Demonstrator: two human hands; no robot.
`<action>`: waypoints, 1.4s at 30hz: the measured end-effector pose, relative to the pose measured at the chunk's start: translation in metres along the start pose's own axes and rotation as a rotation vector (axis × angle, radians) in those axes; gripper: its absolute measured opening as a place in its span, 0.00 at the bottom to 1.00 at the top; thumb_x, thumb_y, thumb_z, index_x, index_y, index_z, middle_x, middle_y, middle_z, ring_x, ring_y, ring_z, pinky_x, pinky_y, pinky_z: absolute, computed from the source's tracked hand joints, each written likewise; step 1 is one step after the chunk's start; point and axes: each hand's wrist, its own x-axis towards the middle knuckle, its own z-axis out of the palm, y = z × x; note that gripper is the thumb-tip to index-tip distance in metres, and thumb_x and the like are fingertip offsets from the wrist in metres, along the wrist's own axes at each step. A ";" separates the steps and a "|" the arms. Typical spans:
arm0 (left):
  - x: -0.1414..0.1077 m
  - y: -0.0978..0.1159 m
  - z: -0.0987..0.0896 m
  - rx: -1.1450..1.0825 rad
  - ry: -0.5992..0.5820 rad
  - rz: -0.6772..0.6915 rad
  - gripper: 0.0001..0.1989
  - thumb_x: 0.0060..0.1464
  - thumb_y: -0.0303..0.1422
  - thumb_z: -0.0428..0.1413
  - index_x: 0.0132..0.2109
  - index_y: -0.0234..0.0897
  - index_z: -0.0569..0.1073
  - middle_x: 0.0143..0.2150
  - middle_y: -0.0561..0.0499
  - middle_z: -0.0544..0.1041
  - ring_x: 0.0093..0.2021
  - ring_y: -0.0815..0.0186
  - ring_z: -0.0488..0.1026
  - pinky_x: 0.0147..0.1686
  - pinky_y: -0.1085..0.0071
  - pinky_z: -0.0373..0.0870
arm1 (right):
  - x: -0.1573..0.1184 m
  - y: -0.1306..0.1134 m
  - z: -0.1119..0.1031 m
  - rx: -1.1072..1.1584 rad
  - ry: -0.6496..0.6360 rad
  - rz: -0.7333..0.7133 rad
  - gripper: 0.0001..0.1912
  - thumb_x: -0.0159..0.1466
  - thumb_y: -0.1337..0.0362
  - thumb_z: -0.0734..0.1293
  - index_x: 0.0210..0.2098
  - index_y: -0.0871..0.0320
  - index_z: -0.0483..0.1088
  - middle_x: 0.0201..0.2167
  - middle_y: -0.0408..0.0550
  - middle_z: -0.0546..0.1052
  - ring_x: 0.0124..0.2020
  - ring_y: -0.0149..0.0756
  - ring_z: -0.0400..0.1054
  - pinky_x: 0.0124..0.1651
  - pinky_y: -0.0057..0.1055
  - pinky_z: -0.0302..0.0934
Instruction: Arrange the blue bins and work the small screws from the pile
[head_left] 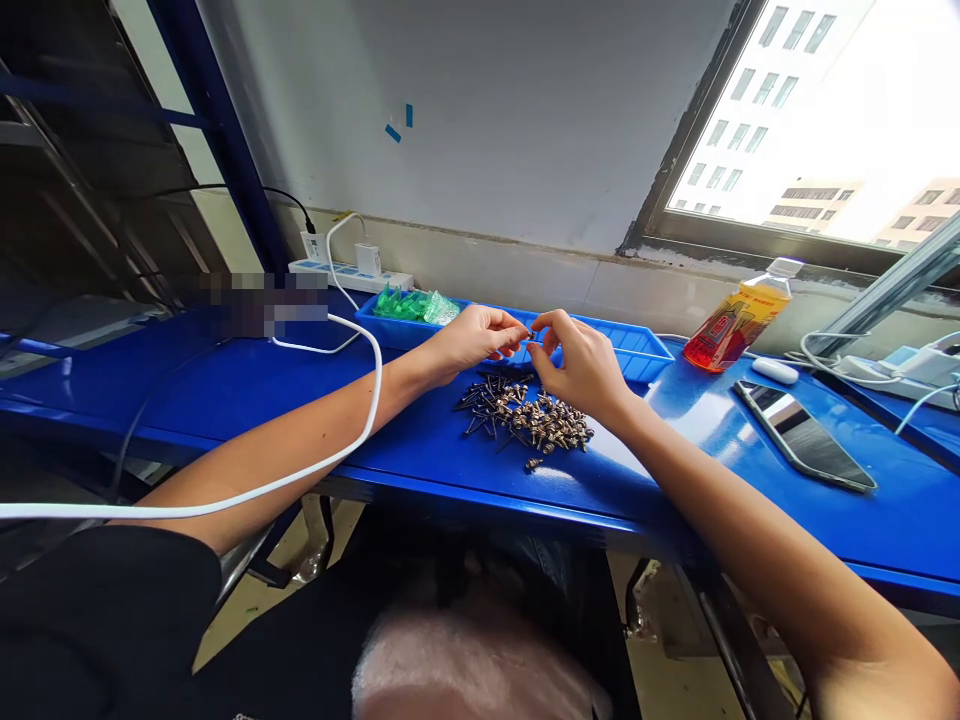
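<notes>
My left hand (484,335) is closed in a pinch, thumb and fingertips together at a small dark piece (532,336) that looks like a screw. My right hand (576,358) meets it from the other side, thumb and forefinger curled close around the same spot; its exact hold is too small to make out. Below both hands lies a loose pile on the blue table. Long dark screws (484,400) make up its left part, short brass-coloured bolts (555,425) its right. One bolt (533,464) lies apart at the front. Behind the hands is a blue plastic tray (637,345).
Green plastic pieces and a clear bag (416,305) fill the tray's left end. A white cable (375,390) crosses over my left forearm. At right are a drink bottle (739,318), a white case (775,371) and a phone (806,435). Power strips (390,280) stand behind.
</notes>
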 end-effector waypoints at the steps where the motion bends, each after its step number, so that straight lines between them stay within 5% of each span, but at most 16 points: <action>1: 0.000 0.000 0.000 0.001 -0.001 -0.004 0.05 0.50 0.29 0.57 0.28 0.31 0.73 0.23 0.54 0.70 0.26 0.74 0.65 0.30 0.74 0.60 | 0.000 0.000 0.000 0.005 -0.003 -0.011 0.08 0.59 0.67 0.61 0.38 0.59 0.66 0.25 0.45 0.74 0.26 0.33 0.65 0.30 0.29 0.53; 16: -0.001 0.003 0.000 -0.002 0.009 -0.026 0.05 0.49 0.29 0.58 0.28 0.31 0.74 0.23 0.53 0.72 0.25 0.74 0.66 0.31 0.74 0.61 | 0.000 0.005 0.005 -0.042 0.068 -0.051 0.13 0.64 0.62 0.57 0.25 0.57 0.66 0.21 0.47 0.73 0.25 0.34 0.64 0.30 0.30 0.52; 23: -0.001 0.003 0.000 0.024 0.017 -0.020 0.07 0.49 0.31 0.59 0.27 0.31 0.73 0.22 0.54 0.70 0.26 0.73 0.66 0.31 0.73 0.61 | 0.000 0.001 0.001 0.029 0.065 -0.034 0.07 0.58 0.65 0.61 0.36 0.59 0.67 0.24 0.45 0.74 0.25 0.32 0.65 0.30 0.29 0.54; 35: -0.002 0.004 0.001 0.047 0.019 -0.035 0.06 0.51 0.30 0.56 0.28 0.32 0.74 0.25 0.52 0.72 0.27 0.72 0.67 0.33 0.72 0.62 | 0.001 0.004 0.004 -0.025 0.040 -0.024 0.12 0.64 0.61 0.58 0.27 0.58 0.66 0.23 0.47 0.73 0.26 0.33 0.65 0.30 0.29 0.53; 42: -0.002 0.003 0.002 0.043 0.041 -0.027 0.06 0.51 0.29 0.55 0.28 0.32 0.73 0.23 0.53 0.71 0.26 0.72 0.66 0.32 0.73 0.62 | -0.001 0.002 0.002 0.031 0.071 -0.032 0.06 0.59 0.67 0.60 0.35 0.58 0.66 0.26 0.46 0.74 0.28 0.34 0.66 0.31 0.30 0.56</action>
